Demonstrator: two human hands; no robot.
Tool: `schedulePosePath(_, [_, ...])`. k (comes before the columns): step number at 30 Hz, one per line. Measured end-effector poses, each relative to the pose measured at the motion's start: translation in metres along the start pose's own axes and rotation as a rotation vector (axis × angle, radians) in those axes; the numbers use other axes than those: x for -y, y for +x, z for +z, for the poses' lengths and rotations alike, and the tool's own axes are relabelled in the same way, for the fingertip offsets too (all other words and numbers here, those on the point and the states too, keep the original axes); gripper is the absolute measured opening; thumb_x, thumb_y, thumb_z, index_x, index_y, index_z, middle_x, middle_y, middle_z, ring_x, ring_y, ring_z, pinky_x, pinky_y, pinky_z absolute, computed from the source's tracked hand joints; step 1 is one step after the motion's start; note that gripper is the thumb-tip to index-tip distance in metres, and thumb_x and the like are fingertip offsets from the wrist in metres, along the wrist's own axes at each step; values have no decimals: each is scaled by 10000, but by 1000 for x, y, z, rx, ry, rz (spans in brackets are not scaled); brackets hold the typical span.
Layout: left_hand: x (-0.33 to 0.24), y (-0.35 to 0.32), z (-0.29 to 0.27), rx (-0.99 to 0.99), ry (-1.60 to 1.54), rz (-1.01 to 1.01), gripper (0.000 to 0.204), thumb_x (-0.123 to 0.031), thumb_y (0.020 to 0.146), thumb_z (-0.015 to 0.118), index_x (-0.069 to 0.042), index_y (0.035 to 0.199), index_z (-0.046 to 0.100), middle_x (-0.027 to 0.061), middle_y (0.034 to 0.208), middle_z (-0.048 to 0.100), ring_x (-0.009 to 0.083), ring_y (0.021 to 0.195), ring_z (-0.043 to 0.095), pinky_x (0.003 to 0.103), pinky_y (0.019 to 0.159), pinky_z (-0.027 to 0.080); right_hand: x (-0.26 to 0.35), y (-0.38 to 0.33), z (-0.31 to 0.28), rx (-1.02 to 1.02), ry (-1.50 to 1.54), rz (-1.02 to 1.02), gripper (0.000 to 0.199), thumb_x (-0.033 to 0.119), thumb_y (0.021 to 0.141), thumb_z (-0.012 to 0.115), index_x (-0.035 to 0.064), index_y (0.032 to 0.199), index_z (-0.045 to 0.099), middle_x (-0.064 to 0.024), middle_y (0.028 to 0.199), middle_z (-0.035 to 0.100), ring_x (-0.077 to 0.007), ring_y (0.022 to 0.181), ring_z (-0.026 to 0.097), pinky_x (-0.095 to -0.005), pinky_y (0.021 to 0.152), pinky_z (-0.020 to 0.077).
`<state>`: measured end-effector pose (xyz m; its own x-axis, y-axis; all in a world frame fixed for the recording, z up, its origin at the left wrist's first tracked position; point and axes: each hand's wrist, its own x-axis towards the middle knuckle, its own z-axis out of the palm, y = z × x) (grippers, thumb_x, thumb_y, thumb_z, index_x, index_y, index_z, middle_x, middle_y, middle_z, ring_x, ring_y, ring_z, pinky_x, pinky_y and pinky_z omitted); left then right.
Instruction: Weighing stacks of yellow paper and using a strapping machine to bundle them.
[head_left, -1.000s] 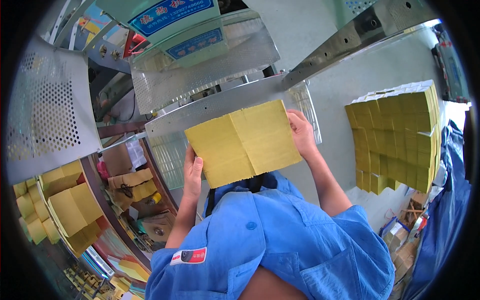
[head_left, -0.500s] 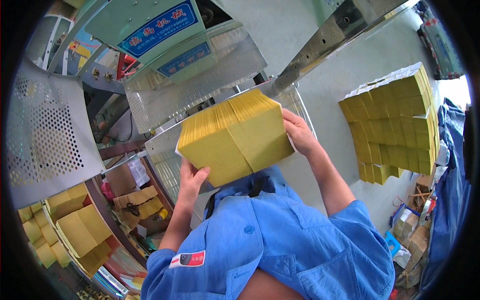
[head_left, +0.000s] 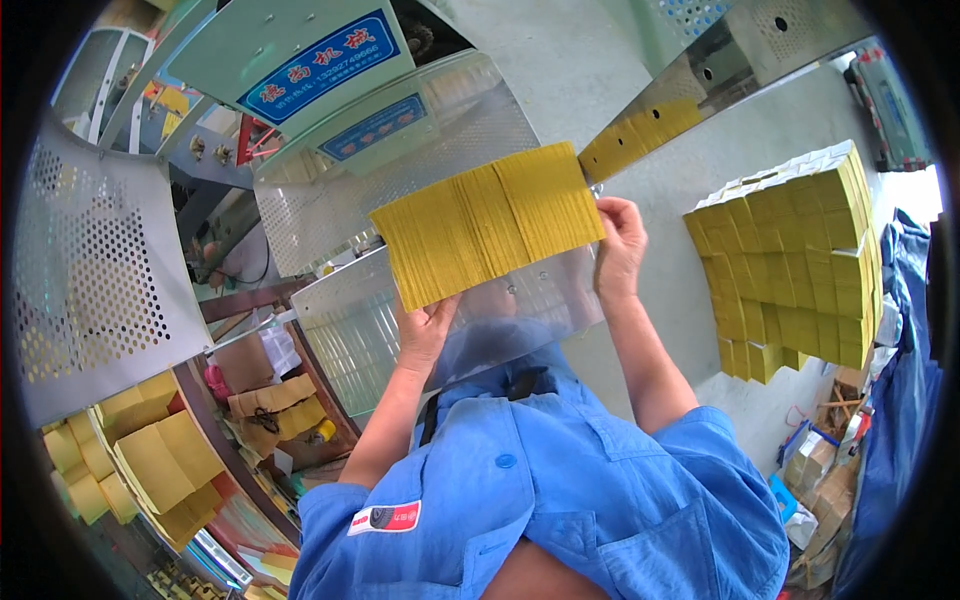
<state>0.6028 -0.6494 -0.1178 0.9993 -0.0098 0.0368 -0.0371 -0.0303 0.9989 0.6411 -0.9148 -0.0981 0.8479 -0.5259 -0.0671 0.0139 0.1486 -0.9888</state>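
A thick stack of yellow paper is between my two hands, its many edges facing up. My left hand grips the near lower left of the stack; its fingers are partly hidden beneath it. At the stack's right end, my right hand has its fingers bent against the side. Just below the stack lies a shiny metal plate, its surface reflecting the surroundings. Whether the stack rests on the plate or hangs above it, I cannot tell.
Beyond the stack stands a pale green machine with a perforated guard. A metal rail slants to the upper right. A large pile of yellow paper blocks is on the floor at right. Yellow bundles fill a shelf at left.
The stack has moved slightly up and away from my body, and has tilted so its layered edges face up instead of its flat side. Both hands have moved with it. The metal plate now shows more.
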Motion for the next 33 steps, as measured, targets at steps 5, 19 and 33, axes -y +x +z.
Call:
schedulePosePath(5, [4,-5,-12,-42,-30,-136,336,-48,869,719,0,1155,549,68,1130,623,152,1055,618,328,918,538,109,-24,6,351,-601,-765,318,113,905,592,11,1206,592,-159,1275,576,-293,1229,529,-415,1028,412])
schedulePosePath(19, [2,-7,3,-120,-393,-274,370,-16,863,707,20,1179,518,86,1140,612,173,1048,622,340,908,531,87,-7,63,918,-1345,-817,772,553,902,511,49,1468,362,-90,1558,307,-272,1467,216,-512,1190,119])
schedulePosePath(33, [19,-8,-10,-33,0,-65,432,-50,840,740,8,1207,520,94,1169,582,193,1083,584,330,935,477,88,-7,57,837,-1422,-823,780,566,908,488,45,1471,350,-103,1555,308,-274,1469,207,-506,1191,114])
